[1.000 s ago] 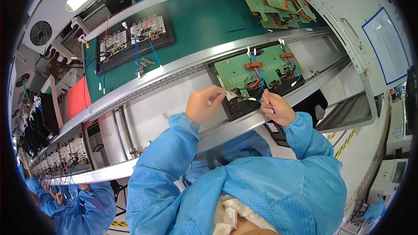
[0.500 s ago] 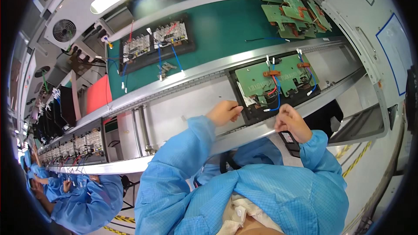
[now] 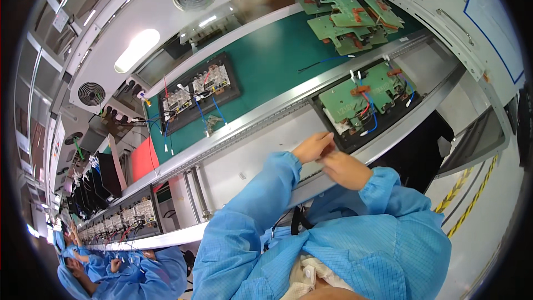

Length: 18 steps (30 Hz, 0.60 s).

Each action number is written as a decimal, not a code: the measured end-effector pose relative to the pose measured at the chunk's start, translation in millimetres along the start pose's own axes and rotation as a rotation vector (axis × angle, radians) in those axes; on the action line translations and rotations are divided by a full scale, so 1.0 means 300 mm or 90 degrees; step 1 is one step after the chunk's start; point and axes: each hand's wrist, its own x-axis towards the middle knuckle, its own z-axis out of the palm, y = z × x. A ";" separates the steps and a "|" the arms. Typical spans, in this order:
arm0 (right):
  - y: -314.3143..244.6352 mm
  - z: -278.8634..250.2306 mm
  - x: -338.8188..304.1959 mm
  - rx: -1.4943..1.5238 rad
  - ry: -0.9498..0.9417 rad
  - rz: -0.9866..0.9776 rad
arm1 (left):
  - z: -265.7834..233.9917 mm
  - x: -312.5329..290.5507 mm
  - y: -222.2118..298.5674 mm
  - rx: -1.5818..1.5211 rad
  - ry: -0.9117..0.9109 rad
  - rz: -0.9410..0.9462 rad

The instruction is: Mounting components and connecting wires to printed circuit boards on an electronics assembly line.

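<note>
My two hands meet over the near rail of the line, just left of the black tray's front corner. The left hand (image 3: 314, 148) has its fingers bent and pressed together. Against it comes my right hand (image 3: 348, 170), fingers curled and slightly blurred. What lies between the fingertips, if anything, is too small to make out. Beyond them sits the black tray (image 3: 355, 143), with green circuit boards (image 3: 340, 100) on it. Blue wires (image 3: 373, 117), a red wire and brown parts rise from the boards, and white connectors cap the wire ends.
A green-topped bench (image 3: 272, 50) runs behind the rail. On it lie a stack of green boards (image 3: 355, 18), a loose blue wire (image 3: 325, 63) and a second black tray (image 3: 232, 86) with metal-topped modules. Co-workers in blue gowns (image 3: 139, 272) stand at the lower left.
My hands have come together: the right moved left toward the left hand, away from the blue wire's end. The view has shifted, so the bench sits differently in the picture.
</note>
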 end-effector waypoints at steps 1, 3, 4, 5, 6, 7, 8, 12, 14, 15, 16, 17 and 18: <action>0.040 -0.013 0.010 -0.042 0.040 -0.003 | 0.013 0.049 0.010 -0.006 -0.010 0.019; 0.123 -0.044 0.012 -0.071 0.054 0.052 | 0.077 0.144 0.013 0.015 0.008 0.071; 0.158 -0.071 0.007 -0.103 0.067 0.105 | 0.103 0.175 0.039 0.035 0.027 0.127; 0.184 -0.101 -0.005 -0.101 0.067 0.112 | 0.116 0.196 0.061 0.037 -0.035 0.080; 0.197 -0.147 -0.017 -0.093 0.094 0.167 | 0.151 0.199 0.092 0.035 -0.043 0.079; 0.213 -0.181 -0.024 -0.085 0.121 0.219 | 0.181 0.193 0.117 -0.022 -0.025 0.116; 0.250 -0.198 -0.025 0.015 0.203 0.267 | 0.197 0.190 0.130 -0.079 -0.003 0.152; 0.381 -0.284 -0.052 -0.176 0.283 0.227 | 0.134 0.037 0.131 -0.115 -0.054 0.126; 0.439 -0.347 -0.082 -0.211 0.280 0.275 | 0.069 -0.084 0.120 -0.092 -0.053 0.136; 0.454 -0.352 -0.109 -0.254 0.299 0.297 | 0.031 -0.151 0.088 -0.079 -0.064 0.126; 0.512 -0.367 -0.162 -0.294 0.346 0.281 | 0.005 -0.197 0.047 -0.099 -0.064 0.097; 0.473 -0.395 -0.136 -0.283 0.326 0.368 | -0.035 -0.261 -0.007 -0.123 -0.049 0.063; 0.516 -0.414 -0.166 -0.311 0.365 0.342 | -0.066 -0.328 -0.032 -0.138 -0.029 0.053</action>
